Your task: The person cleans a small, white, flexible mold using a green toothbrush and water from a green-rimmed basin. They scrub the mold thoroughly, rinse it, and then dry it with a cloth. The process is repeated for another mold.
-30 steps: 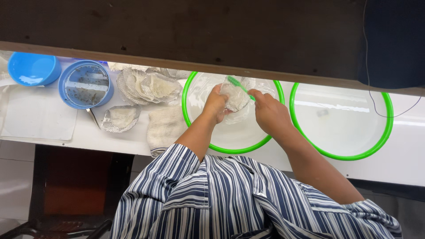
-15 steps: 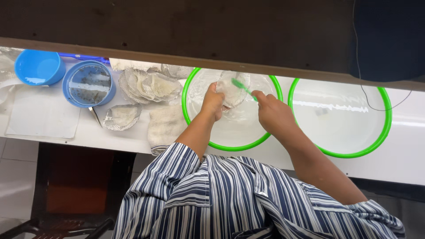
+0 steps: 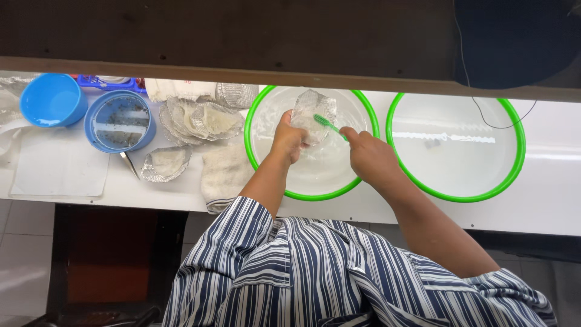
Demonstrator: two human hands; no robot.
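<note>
Fingers of the left hand [image 3: 287, 139] are clamped on the lower edge of a translucent mesh piece [image 3: 313, 112], which stands above them over the left green-rimmed basin [image 3: 253, 158]. Right hand [image 3: 368, 156], fingers closed round a green toothbrush [image 3: 329, 126], lays its head against the mesh's right side.

Both hands are inside the left basin [image 3: 257, 163], the left hand [image 3: 288, 139] and right hand [image 3: 367, 158] taking up its middle. Left of it the way is crowded: a folded cloth [image 3: 225, 172] (touching the rim), mesh pieces [image 3: 196, 118], a blue tub [image 3: 120, 121] and bowl [image 3: 51, 100]. The right basin [image 3: 514, 163] lies open. A dark shelf [image 3: 242, 36] overhangs the far edge.
</note>
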